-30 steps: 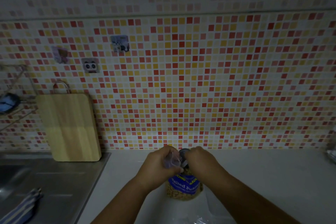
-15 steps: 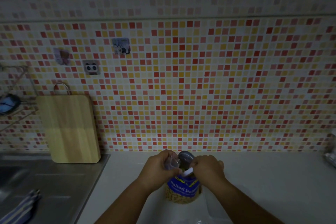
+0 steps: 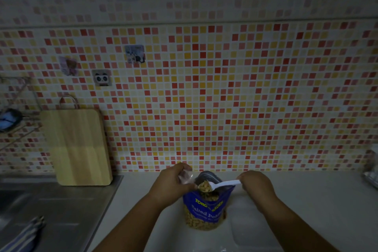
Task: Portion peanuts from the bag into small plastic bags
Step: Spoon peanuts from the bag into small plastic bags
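Open counter (image 3: 139, 186) between cutting board (image 3: 77, 145) and peanut bag (image 3: 204, 210)

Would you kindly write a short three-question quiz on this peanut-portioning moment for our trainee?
1. True or false: the white spoon in the right hand is empty.
2. What does the left hand hold? A) a small clear plastic bag B) a knife C) a cup
3. What stands open beneath the spoon's bowl?
Key: 1 false, it carries peanuts; 2 A; 3 the blue peanut bag.
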The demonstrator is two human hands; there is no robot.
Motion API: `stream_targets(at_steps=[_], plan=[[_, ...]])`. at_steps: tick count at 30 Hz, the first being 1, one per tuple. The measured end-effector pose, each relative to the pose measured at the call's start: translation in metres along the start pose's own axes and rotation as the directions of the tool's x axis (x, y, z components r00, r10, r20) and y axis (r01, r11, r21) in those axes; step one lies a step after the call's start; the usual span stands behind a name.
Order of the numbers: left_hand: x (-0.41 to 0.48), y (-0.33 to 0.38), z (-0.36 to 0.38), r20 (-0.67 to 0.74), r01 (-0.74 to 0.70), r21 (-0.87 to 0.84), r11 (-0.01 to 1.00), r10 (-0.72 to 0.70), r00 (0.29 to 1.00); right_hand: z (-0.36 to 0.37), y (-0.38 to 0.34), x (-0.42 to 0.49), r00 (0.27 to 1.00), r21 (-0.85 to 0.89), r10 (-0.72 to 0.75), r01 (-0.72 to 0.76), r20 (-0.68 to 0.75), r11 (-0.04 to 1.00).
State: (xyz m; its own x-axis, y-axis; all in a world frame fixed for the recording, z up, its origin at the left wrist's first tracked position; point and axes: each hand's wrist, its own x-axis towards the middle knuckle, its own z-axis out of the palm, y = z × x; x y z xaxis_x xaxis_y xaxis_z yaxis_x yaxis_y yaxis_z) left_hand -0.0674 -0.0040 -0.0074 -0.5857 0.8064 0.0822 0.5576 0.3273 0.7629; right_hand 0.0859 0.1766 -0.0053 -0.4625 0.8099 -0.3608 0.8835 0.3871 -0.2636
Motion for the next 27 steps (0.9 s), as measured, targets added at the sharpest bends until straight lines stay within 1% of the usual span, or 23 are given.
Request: stream_targets(at_steps=[2,5,7,10,13,15,17,21,27], plan=[[0.002,0.004,0.002,0.042,-0.017,0.091,0.996,0.014,0.999,-0.016,-0.004,0.002,0.997,-0.115,0.043,-0.035,0.063,0.993],[0.006,0.013,0.006,0.075,-0.045,0.227,0.973,0.029,0.997,-0.025,0.000,0.004,0.998,-0.228,0.043,-0.031,0.048,0.973],[0.008,0.019,0.009,0.092,-0.064,0.287,0.956,0.039,0.995,-0.032,0.002,0.003,0.999,-0.282,0.025,-0.017,0.028,0.959],[0.013,0.023,0.014,0.096,-0.080,0.363,0.928,0.048,0.994,-0.040,0.002,-0.002,0.999,-0.323,0.011,0.003,0.041,0.946],[0.017,0.025,0.019,0.099,-0.076,0.397,0.915,0.040,0.994,-0.038,0.000,0.001,0.998,-0.357,0.018,0.005,0.059,0.934],[0.019,0.027,0.023,0.099,-0.082,0.416,0.906,0.044,0.994,-0.033,-0.001,0.008,0.998,-0.318,0.023,-0.003,0.059,0.948],[0.022,0.027,0.027,0.109,-0.098,0.437,0.894,0.055,0.992,-0.030,-0.005,0.007,0.998,-0.314,0.008,0.013,0.066,0.949],[0.025,0.026,0.031,0.138,-0.136,0.459,0.878,0.080,0.987,-0.027,-0.011,0.006,0.994,-0.382,-0.091,0.110,0.066,0.918],[0.027,0.024,0.038,0.143,-0.145,0.429,0.891,0.092,0.985,-0.031,-0.031,-0.002,0.981,-0.377,-0.189,0.193,0.047,0.906]])
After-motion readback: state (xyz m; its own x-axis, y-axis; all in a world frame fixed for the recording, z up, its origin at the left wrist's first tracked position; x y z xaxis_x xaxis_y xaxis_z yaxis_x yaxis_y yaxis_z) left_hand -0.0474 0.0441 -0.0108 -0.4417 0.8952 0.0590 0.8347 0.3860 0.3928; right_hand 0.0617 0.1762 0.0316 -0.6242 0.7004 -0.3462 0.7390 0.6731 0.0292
